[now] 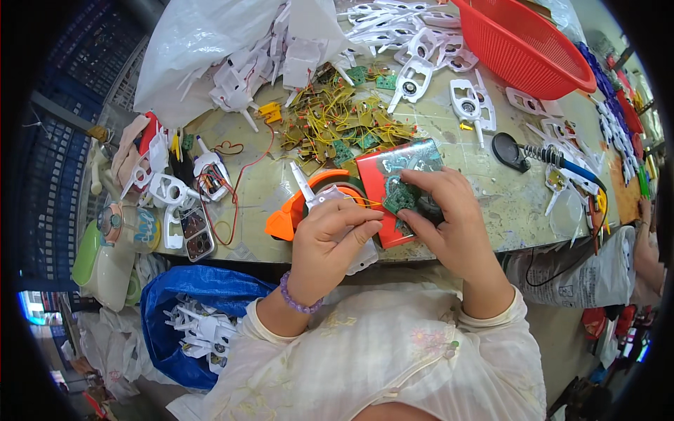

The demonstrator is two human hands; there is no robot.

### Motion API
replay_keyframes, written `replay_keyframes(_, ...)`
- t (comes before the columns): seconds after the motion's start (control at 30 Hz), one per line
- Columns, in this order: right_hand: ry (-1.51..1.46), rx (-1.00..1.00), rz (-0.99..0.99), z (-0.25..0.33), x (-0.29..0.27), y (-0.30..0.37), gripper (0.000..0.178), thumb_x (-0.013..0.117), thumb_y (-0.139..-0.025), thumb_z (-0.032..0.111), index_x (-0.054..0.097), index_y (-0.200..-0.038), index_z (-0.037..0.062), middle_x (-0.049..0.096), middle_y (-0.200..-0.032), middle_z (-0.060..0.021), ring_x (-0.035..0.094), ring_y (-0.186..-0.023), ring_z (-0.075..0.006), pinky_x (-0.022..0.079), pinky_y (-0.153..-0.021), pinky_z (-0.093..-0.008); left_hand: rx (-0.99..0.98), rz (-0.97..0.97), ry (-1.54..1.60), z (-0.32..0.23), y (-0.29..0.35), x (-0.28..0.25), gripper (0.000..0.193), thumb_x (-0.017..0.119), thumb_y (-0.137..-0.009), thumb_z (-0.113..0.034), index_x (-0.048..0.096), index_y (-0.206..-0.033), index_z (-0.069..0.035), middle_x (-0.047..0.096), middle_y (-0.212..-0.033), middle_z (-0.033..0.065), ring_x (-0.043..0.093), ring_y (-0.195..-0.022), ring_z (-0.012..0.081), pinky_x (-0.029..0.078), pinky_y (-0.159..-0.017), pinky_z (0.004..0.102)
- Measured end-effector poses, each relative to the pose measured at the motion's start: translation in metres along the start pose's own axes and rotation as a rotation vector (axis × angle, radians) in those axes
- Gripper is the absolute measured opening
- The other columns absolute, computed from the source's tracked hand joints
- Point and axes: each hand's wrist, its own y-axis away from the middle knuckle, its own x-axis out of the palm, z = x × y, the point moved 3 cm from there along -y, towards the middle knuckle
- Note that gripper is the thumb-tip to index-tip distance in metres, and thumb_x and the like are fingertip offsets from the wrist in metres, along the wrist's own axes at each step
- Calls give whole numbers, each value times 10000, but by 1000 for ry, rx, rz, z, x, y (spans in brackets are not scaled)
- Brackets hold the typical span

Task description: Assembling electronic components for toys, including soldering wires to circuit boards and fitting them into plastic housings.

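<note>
My right hand grips a small green circuit board between thumb and fingers, over a red box with a dark, glossy top. Thin yellow wires run from the board toward my left hand. The left thumb and forefinger are pinched together; what lies between their tips is too small to make out. Under that hand is a white plastic housing with a narrow handle, partly hidden by the fingers. It lies over an orange ring-shaped object at the table's near edge.
Beyond my hands lies a heap of wired circuit boards. White housings cover the far table. A red basket stands far right, near a soldering iron. A blue bag of white parts hangs lower left. Another person's arm shows at right.
</note>
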Motion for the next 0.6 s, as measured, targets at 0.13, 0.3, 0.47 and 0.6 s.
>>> replay_keyframes(0.13, -77, 14, 90, 0, 1, 0, 470, 720, -723, 55, 577, -1170, 74, 635, -1043, -77, 581, -970, -264, 353, -1006, -456, 45, -35, -93, -4, 0, 1, 151, 736, -739, -59, 720, -889, -69, 640, -773, 47, 593, -776, 196, 441, -723, 310)
replay_keyframes(0.3, 7, -117, 55, 0, -1, 2, 389, 723, -716, 75, 618, -1090, 80, 619, -1095, -84, 555, -1028, -279, 350, -999, -492, 246, 9, -397, -11, -1, 3, 166, 751, -686, 0, 720, -843, -44, 636, -770, 39, 584, -761, 179, 444, -688, 295)
replay_keyframes(0.47, 8, -201, 16, 11, 0, 11, 176, 728, -704, 98, 655, -861, 69, 605, -1075, -84, 526, -1028, -313, 370, -959, -485, 296, 44, -464, -14, -1, 4, 185, 748, -671, -68, 715, -851, -97, 639, -784, 22, 584, -753, 215, 413, -740, 337)
replay_keyframes(0.6, -26, -186, 34, 8, 7, 15, 204, 719, -696, 67, 600, -862, 67, 588, -1080, -76, 518, -1053, -309, 371, -960, -476, 265, 67, -481, -16, -2, 4, 167, 747, -690, -77, 709, -853, -82, 638, -775, 29, 587, -752, 211, 412, -745, 329)
